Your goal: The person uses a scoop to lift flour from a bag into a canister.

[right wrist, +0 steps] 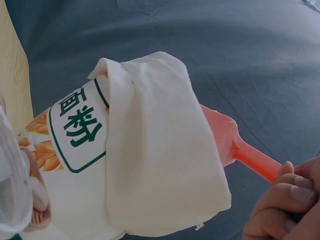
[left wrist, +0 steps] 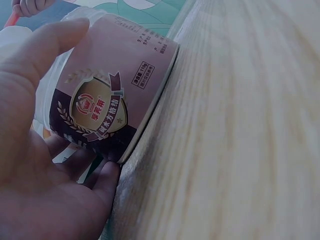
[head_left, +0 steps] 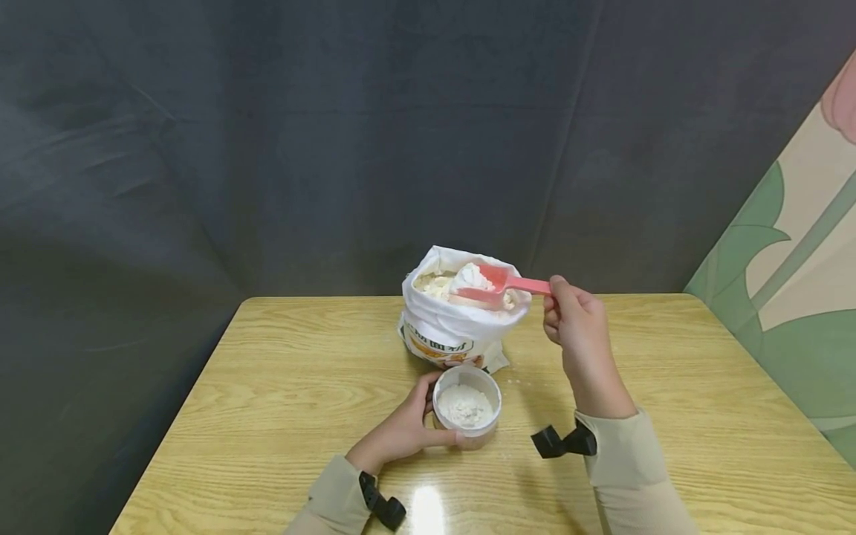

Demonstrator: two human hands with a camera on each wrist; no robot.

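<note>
A pinkish-red scoop (head_left: 491, 284) carries a heap of white flour (head_left: 472, 277) just over the mouth of the flour bag (head_left: 461, 321), whose white rim is folded outward. My right hand (head_left: 580, 327) pinches the end of the scoop's handle. In the right wrist view the folded bag rim hides part of the scoop (right wrist: 222, 137). In front of the bag stands a round plastic jar (head_left: 467, 438) with some flour in it. My left hand (head_left: 408, 423) grips the jar's left side, thumb at the front. The left wrist view shows the jar's printed label (left wrist: 105, 95).
Everything stands on a wooden table (head_left: 287, 386). Behind it hangs a dark curtain (head_left: 334, 148), close to the bag. A wall with painted leaves (head_left: 802, 297) borders the right side. Specks of flour lie near the jar.
</note>
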